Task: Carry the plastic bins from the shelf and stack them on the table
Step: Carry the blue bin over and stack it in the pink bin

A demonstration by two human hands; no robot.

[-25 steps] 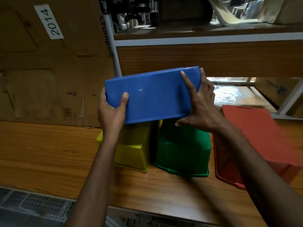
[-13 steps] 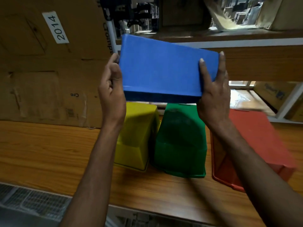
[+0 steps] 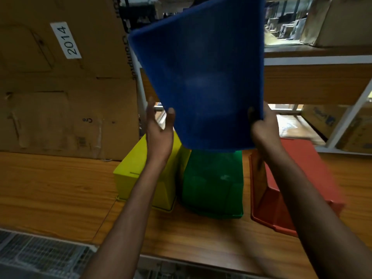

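Blue bin (image 3: 201,77) is raised and tilted, underside toward the camera. Right hand (image 3: 265,129) grips its lower right corner, thumb on the face, fingers behind. Left hand (image 3: 159,133) has its fingers straight, thumb tip touching the lower left edge. Below the fingers, a yellow bin (image 3: 128,178), green bin (image 3: 211,188) and red bin (image 3: 312,168) sit upturned on the wooden surface (image 3: 50,188).

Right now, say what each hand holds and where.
Right hand grips the blue bin at its lower right corner; left hand is open, thumb against the bin's lower left edge.
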